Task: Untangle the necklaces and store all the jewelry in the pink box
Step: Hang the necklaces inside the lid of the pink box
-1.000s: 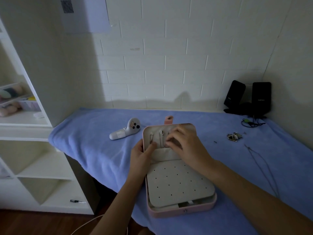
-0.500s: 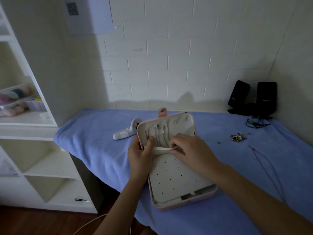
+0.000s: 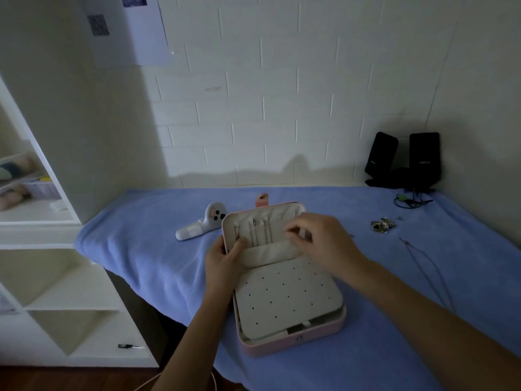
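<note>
The pink box [image 3: 293,344] lies open on the blue towel, its lid tilted up toward the wall. Thin necklace chains [image 3: 258,231] hang from hooks inside the lid above a cream pocket. A cream panel with small holes covers the base. My left hand [image 3: 224,259] grips the lid's left edge. My right hand [image 3: 318,239] hovers over the lid's right side with fingertips pinched together; whether it holds anything I cannot tell. A small heap of jewelry [image 3: 382,224] and a thin dark necklace [image 3: 428,266] lie on the towel to the right.
A white handheld controller [image 3: 201,224] lies left of the box. Two black speakers [image 3: 404,159] with cables stand in the back right corner. White shelves [image 3: 42,249] stand to the left, with a screwdriver [image 3: 129,346] on the lowest one. The towel-covered table [image 3: 146,249] ends at left.
The lid has tipped further back. My right hand let go of the pocket's edge and rose to the lid's right side. The left hand stays on the lid's left edge.
</note>
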